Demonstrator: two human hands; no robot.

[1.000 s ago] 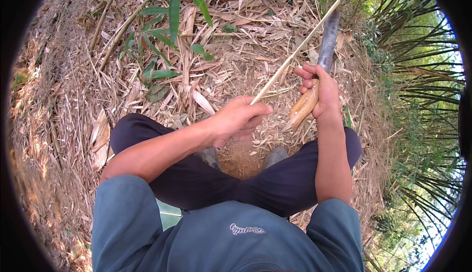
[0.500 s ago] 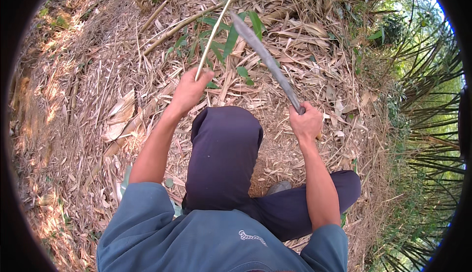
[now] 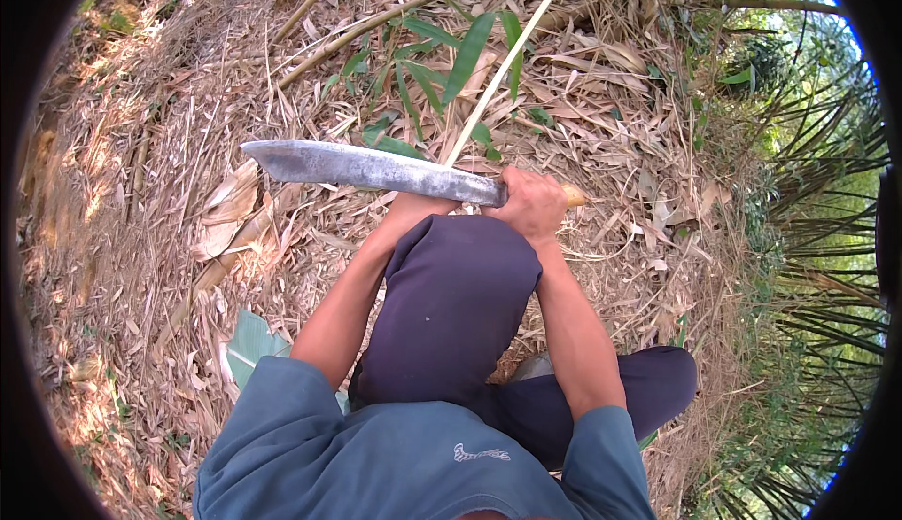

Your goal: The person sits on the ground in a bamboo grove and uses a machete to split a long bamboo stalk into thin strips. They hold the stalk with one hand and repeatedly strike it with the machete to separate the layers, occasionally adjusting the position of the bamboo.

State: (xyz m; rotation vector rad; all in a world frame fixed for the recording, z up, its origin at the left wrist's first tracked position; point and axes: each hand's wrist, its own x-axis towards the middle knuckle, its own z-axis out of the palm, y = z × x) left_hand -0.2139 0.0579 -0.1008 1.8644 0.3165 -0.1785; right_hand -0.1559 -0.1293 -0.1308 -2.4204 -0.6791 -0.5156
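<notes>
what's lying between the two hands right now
In the head view, only the grey steel machete blade crosses between left hand and right hand, above the dark-trousered knee.

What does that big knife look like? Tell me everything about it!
The big knife has a long, broad blade of dull grey metal, mottled and worn-looking, ending in a blunt, slightly rounded tip at the left. It lies almost level across the view, above the raised knee in dark trousers. Its handle looks like pale yellowish wood; only the end pokes out past the right hand, whose fingers wrap round it. A thin pale stalk runs up from behind the blade, where the left hand sits partly hidden.
</notes>
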